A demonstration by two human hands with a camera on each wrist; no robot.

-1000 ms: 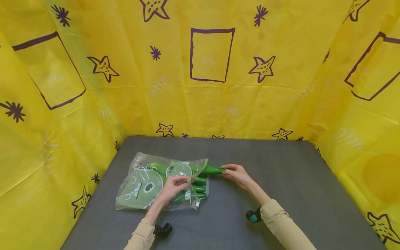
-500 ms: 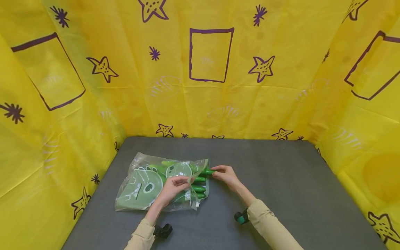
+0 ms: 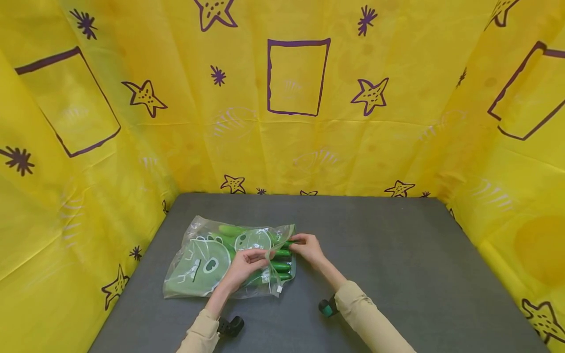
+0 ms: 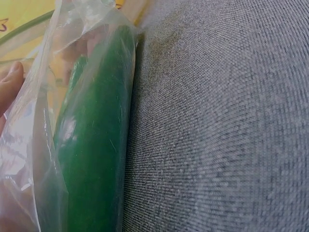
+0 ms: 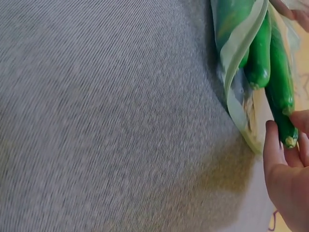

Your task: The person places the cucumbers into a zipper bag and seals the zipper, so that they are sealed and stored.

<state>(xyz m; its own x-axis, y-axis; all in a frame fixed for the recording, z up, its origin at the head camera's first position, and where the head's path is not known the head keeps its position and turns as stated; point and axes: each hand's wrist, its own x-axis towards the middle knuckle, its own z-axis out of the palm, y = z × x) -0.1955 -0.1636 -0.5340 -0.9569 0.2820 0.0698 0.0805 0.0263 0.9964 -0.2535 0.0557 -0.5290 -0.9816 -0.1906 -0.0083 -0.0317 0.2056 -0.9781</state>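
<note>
A clear plastic slider bag (image 3: 194, 277) with a green cartoon print lies on the left half of the table, its mouth facing right. Several green cucumbers (image 3: 280, 266) lie inside, their ends showing at the opening. My left hand (image 3: 244, 267) pinches the upper layer of the bag near its mouth. At that mouth my right hand (image 3: 310, 250) holds the end of the farthest cucumber (image 5: 287, 131), most of which is inside the bag. In the left wrist view, one cucumber (image 4: 94, 150) shows through the plastic, beside the grey cloth.
The grey tabletop (image 3: 388, 255) extends right of the bag. Yellow curtains (image 3: 300, 147) with purple drawings enclose the back and both sides. A black wrist device (image 3: 231, 326) sits at the left cuff, another device (image 3: 328, 307) at the right.
My right hand has moved left, sliding the cucumber farther into the bag until only its end shows. The left hand keeps its pinch and the bag stays almost in place.
</note>
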